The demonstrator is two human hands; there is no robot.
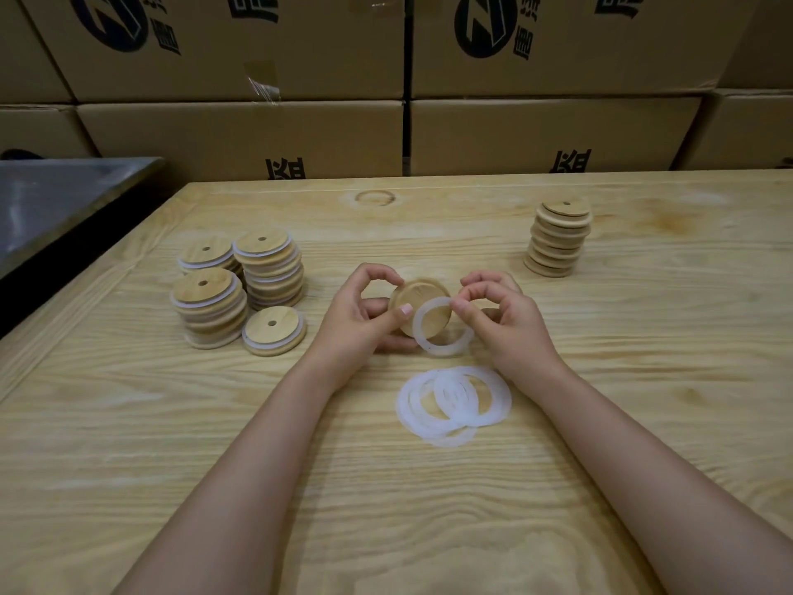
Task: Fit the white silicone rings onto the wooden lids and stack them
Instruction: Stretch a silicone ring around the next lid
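Currently left hand grips the wooden lid tilted above the surface, right hand pinches a white silicone ring overlapping its lower edge; risk: floppy ring may twist or seat on one side only, then snap off the rim.

Wooden lid: near edge covered by the white ring and by fingers of the left hand. Loose rings overlap; their number cannot be told. Rear lid stack: base hidden behind nearer stacks. Cardboard boxes: printing, seemingly logos, cut by the top edge. Forearms cut by the bottom edge.
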